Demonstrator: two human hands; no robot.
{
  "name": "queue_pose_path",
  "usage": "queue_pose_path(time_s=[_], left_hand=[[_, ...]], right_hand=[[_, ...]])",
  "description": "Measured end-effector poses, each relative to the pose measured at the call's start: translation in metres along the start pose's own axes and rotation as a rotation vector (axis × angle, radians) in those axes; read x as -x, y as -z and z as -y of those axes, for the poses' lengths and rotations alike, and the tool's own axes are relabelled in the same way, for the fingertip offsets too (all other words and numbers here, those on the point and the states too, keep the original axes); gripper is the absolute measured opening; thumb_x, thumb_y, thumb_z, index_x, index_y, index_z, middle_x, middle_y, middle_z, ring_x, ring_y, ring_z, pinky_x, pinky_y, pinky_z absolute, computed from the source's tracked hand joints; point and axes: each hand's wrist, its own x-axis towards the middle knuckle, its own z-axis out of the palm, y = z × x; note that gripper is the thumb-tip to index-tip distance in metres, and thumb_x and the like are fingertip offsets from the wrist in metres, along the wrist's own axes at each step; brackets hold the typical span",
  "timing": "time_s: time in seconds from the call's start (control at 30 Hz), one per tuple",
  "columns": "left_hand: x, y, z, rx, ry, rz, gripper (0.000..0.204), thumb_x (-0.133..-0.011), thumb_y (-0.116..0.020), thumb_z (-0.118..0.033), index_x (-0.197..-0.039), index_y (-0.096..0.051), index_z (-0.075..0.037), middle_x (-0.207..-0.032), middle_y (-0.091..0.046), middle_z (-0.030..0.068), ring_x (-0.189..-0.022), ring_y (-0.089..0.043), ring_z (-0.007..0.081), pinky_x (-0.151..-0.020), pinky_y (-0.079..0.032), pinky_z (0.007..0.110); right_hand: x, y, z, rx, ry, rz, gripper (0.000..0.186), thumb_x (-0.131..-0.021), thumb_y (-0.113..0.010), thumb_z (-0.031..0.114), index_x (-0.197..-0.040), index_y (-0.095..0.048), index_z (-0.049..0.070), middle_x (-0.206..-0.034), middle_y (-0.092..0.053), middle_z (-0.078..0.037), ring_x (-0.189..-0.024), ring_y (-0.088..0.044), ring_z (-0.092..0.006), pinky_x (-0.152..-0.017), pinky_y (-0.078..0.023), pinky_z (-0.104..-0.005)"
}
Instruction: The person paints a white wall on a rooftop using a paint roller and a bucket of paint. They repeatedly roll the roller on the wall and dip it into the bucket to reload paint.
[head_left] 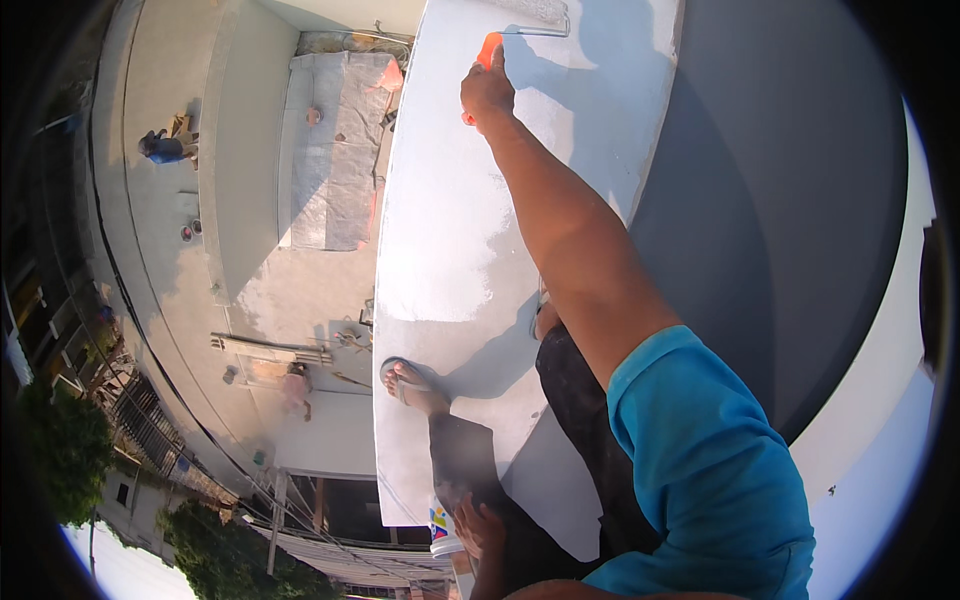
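Observation:
Stretched far forward, my right hand is closed round the orange handle of a paint roller. The roller's pale sleeve lies at the top edge of the view, on the white-painted ledge. My left hand hangs low beside my dark trouser leg, fingers apart, with nothing visible in it. Right by it stands a white paint bucket with a coloured print, partly hidden and cut by the hand. Fresh white paint covers the far part of the ledge; a greyer patch lies nearer my feet.
My sandalled foot stands close to the ledge's left edge, with a drop to ground far below. Down there are a tarp, two people and wooden poles. A dark grey wall rises along the right.

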Motion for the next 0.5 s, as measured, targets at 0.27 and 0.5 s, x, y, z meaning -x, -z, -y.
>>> queue_pose_path(time_s=[0.27,0.5], left_hand=[[0.008,-0.013,-0.011,-0.036,0.045,-0.041,0.043,-0.090,-0.065,-0.017,-0.132,-0.060,-0.008,-0.128,-0.062,0.0184,-0.125,-0.054,0.0397,-0.109,-0.040,0.052],[0.006,-0.004,-0.019,-0.068,0.020,-0.027,0.041,-0.092,-0.064,-0.017,-0.132,-0.061,-0.008,-0.130,-0.061,0.0180,-0.126,-0.054,0.0396,-0.109,-0.040,0.052]], right_hand=[[-0.124,0.072,0.042,0.030,0.089,0.009,0.050,-0.104,-0.045,0.020,-0.154,-0.043,0.014,-0.104,-0.066,-0.008,-0.068,-0.063,-0.0231,-0.058,-0.058,-0.0342],[-0.093,0.109,0.010,-0.377,-0.093,0.021,0.055,-0.105,-0.043,0.022,-0.159,-0.034,0.017,-0.093,-0.064,-0.009,-0.067,-0.058,-0.0197,-0.057,-0.056,-0.0348]])
